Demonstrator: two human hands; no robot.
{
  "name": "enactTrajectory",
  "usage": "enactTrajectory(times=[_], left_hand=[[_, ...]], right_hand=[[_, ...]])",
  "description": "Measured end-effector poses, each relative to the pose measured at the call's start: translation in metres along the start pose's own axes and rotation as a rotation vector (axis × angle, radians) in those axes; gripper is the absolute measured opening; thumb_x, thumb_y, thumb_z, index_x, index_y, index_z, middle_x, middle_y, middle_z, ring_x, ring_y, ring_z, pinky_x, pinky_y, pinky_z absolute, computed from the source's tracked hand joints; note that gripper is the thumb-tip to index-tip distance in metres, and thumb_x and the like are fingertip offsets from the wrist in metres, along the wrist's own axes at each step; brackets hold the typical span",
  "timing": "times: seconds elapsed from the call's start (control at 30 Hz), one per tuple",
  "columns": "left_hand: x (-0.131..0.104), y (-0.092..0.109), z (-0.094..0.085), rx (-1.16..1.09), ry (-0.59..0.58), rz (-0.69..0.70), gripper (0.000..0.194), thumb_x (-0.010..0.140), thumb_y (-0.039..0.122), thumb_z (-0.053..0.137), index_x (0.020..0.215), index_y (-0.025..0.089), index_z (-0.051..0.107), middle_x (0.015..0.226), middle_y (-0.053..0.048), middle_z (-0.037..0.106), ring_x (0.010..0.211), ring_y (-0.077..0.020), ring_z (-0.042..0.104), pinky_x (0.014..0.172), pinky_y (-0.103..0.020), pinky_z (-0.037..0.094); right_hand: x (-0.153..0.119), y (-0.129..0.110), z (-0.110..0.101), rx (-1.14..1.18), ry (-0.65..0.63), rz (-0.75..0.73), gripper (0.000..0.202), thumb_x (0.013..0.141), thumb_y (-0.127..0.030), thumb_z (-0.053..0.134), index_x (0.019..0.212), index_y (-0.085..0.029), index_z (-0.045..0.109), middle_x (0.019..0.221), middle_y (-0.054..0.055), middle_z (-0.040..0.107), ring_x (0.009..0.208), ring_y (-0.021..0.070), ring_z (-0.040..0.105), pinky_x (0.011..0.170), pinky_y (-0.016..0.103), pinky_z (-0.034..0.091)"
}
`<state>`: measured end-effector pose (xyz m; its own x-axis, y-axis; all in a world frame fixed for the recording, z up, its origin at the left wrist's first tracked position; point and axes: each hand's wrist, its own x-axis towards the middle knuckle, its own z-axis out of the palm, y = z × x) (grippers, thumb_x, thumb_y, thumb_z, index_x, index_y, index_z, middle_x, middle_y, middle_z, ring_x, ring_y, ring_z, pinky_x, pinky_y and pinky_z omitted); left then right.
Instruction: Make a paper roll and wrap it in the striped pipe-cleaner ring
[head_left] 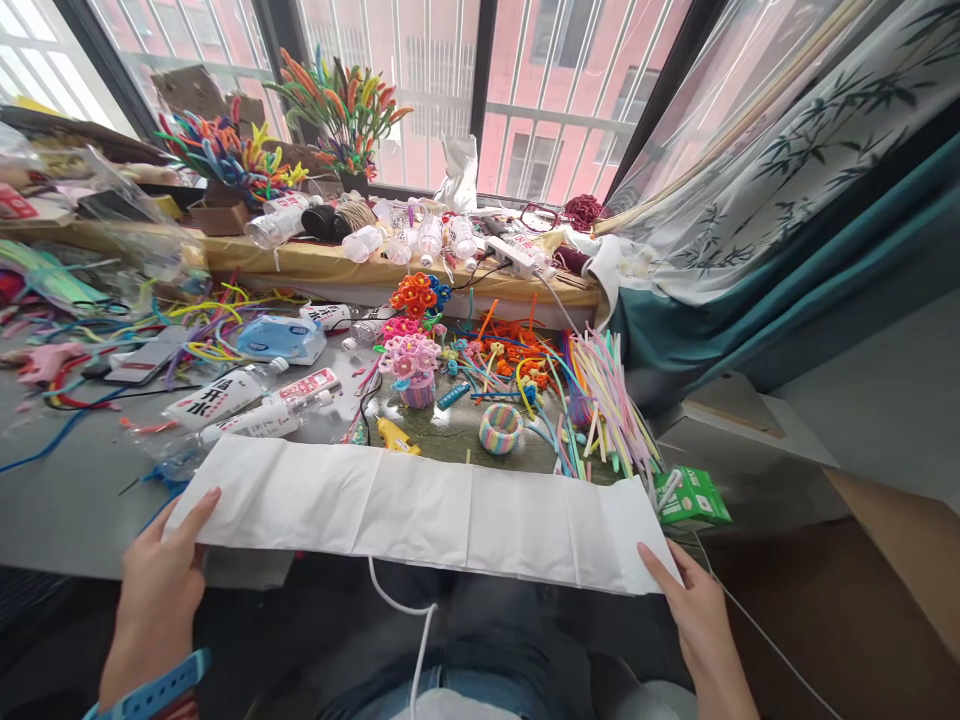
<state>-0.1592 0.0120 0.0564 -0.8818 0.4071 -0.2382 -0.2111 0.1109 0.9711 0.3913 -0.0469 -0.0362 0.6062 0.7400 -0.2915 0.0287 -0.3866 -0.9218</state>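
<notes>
A long white strip of folded paper (420, 510), creased into several panels, stretches between my two hands over the table's front edge. My left hand (169, 560) pinches its left end, thumb on top and fingers underneath. At the other end, my right hand (694, 600) grips the right corner in the same way. Just beyond the strip lie a yellow glue gun (396, 437) and a small striped ring-shaped pot (501, 429). Behind them stands a pot of pink pipe-cleaner flowers (412, 365).
Plastic bottles (225, 393) and a blue tissue pack (281, 340) lie at left. Pastel pipe cleaners (611, 390) bunch at right beside a green box (691, 497). A white cable (397, 603) hangs below the strip. The windowsill (405, 272) holds more bottles and colourful bouquets (345, 110).
</notes>
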Motion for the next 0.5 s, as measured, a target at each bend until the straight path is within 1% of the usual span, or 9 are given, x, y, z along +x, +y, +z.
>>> enactTrajectory(times=[0.07,0.17,0.27,0.4,0.5], left_hand=[[-0.002,-0.003,0.002,-0.038,-0.037,-0.034,0.042,0.047,0.011,0.084,0.089,0.014,0.075,0.067,0.004,0.069,0.058,-0.0104,0.058,0.047,-0.016,0.047],[-0.005,-0.006,0.004,-0.074,-0.093,-0.046,0.039,0.051,0.009,0.081,0.088,0.016,0.074,0.073,0.004,0.071,0.064,-0.0109,0.062,0.053,-0.015,0.050],[-0.010,-0.006,0.005,-0.086,-0.131,-0.042,0.038,0.052,0.010,0.080,0.089,0.016,0.075,0.075,0.004,0.073,0.071,-0.0136,0.065,0.057,-0.016,0.051],[-0.018,-0.003,0.007,-0.083,-0.171,-0.025,0.036,0.053,0.015,0.079,0.089,0.017,0.075,0.079,0.002,0.075,0.082,-0.0205,0.069,0.062,-0.021,0.054],[-0.023,0.000,0.009,-0.057,-0.163,-0.006,0.032,0.053,0.019,0.080,0.085,0.017,0.074,0.075,0.001,0.074,0.086,-0.0243,0.070,0.068,-0.027,0.058]], right_hand=[[-0.002,0.001,0.003,0.042,0.003,0.002,0.077,0.060,-0.057,0.083,0.123,-0.014,0.068,0.122,0.011,0.072,0.112,0.0355,0.065,0.083,0.035,0.058],[-0.007,-0.002,0.005,0.073,0.023,0.020,0.079,0.062,-0.056,0.082,0.126,-0.013,0.066,0.128,0.012,0.068,0.117,0.0359,0.063,0.089,0.037,0.057],[-0.014,-0.008,0.006,0.085,-0.028,0.041,0.081,0.063,-0.054,0.083,0.131,-0.016,0.062,0.134,0.011,0.065,0.121,0.0352,0.061,0.092,0.038,0.056],[-0.021,-0.009,0.006,0.076,-0.130,0.006,0.082,0.060,-0.050,0.086,0.133,-0.020,0.060,0.136,0.008,0.064,0.125,0.0341,0.058,0.098,0.040,0.053],[-0.021,-0.002,0.008,0.070,-0.099,-0.019,0.080,0.059,-0.051,0.085,0.129,-0.018,0.062,0.131,0.010,0.067,0.122,0.0360,0.060,0.103,0.045,0.050]])
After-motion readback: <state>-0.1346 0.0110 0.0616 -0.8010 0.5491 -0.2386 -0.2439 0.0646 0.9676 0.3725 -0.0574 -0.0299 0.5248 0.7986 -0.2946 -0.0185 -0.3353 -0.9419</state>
